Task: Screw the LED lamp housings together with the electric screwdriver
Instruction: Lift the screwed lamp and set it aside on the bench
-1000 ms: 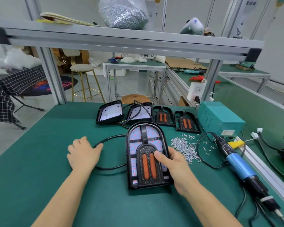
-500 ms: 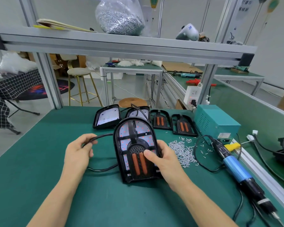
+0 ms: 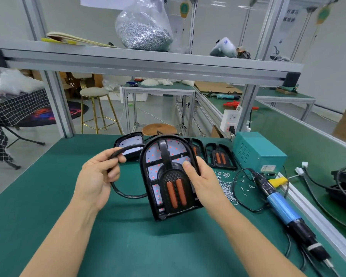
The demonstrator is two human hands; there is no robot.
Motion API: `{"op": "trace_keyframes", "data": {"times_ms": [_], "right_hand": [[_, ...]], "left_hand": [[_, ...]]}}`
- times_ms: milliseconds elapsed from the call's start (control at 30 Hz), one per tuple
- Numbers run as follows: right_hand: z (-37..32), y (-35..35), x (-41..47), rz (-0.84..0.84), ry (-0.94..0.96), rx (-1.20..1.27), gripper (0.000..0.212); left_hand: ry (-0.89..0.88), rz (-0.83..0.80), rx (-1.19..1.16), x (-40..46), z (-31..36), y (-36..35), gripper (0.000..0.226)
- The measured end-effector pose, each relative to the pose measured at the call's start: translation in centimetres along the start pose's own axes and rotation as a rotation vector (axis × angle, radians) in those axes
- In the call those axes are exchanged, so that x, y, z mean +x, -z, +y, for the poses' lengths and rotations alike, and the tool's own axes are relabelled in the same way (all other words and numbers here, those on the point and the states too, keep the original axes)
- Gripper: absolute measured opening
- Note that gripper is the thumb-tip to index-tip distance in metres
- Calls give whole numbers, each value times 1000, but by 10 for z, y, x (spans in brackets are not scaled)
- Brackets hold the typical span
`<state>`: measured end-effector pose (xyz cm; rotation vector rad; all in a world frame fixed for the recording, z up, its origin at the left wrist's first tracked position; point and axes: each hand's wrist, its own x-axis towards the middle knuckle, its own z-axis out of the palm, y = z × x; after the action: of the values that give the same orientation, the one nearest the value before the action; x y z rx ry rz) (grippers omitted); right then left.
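A black arch-shaped LED lamp housing [image 3: 168, 176] with a white LED board and two orange bars is tilted up off the green mat. My right hand [image 3: 202, 176] grips its right edge, thumb on the front. My left hand [image 3: 96, 178] holds the lamp's black cable [image 3: 126, 149] between curled fingers, left of the housing. The blue electric screwdriver [image 3: 280, 204] lies on the mat at the right, untouched. A heap of small silver screws [image 3: 226, 186] lies between the housing and the screwdriver.
Several more lamp housings [image 3: 220, 158] lie in a row at the mat's far edge. A teal power box [image 3: 258, 152] stands at the back right. An aluminium rail [image 3: 316, 214] runs along the right side, cables beyond it. A shelf [image 3: 148, 62] crosses overhead.
The lamp housing went from lying flat on the mat to tilted up and lifted in my right hand. My left hand left the mat and took hold of the cable, raising it.
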<state>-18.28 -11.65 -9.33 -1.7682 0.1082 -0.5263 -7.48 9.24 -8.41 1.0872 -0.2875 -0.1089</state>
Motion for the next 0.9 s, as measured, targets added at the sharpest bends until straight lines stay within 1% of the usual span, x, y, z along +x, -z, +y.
{"op": "trace_keyframes", "data": {"times_ms": [100,167,200,267,300,367,433,567,633,700,733,833,900], "right_hand": [[-10,2,6,59,-7,68,18],[-16,3,10,103,-53,171,15],[-20,3,12,119,-93,223,20],[-26,3,13,124,-210,317,38],[-28,4,14,123,-252,343,38],[-34,6,13,119,-313,368,31],[-36,10,12,105,-373,388,28],[-37,24,6,34,-462,438,31],[-36,33,-1,-8,-456,468,31],[-33,39,-12,-30,-384,507,32],[-31,41,-18,-22,-342,519,36],[-21,43,-37,59,-257,473,50],[-20,47,-47,126,-221,453,49]], "left_hand": [[18,-94,-59,-7,0,-7,34],[24,-171,-27,-15,-5,-13,38],[24,-214,14,-19,-8,-17,42],[22,-291,59,-29,-15,-30,55],[26,-305,58,-32,-18,-37,63],[35,-293,63,-36,-21,-52,75],[51,-276,24,-37,-23,-63,81],[162,-201,-134,-43,-27,-80,66],[206,-156,-193,-46,-31,-85,59],[244,-123,-266,-50,-35,-91,52],[258,-116,-290,-51,-37,-95,48],[287,-125,-287,-57,-43,-105,46],[300,-154,-259,-61,-46,-114,48]]}}
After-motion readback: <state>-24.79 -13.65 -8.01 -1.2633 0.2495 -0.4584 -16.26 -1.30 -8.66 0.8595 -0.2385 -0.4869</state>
